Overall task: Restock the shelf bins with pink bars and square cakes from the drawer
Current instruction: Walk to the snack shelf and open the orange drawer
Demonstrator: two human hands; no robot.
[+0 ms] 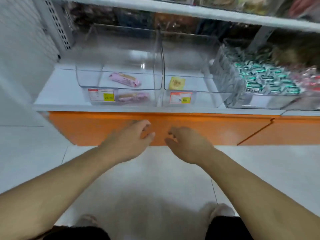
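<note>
Orange drawer front sits shut below the clear bins; both hands hover before it. Left hand and right hand hang loosely curled, holding nothing.

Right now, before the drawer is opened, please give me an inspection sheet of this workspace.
Surface: white shelf above the orange drawer front, which is shut.
Job's things: left clear bin holds one pink bar; middle clear bin holds one square cake.
Clutter: right bin full of green-and-white packets.
Grippers: left hand and right hand at the drawer front, fingers loosely curled, holding nothing.
Cables: nothing seen.
Surroundings: price tags, upper shelf, tiled floor.
</note>
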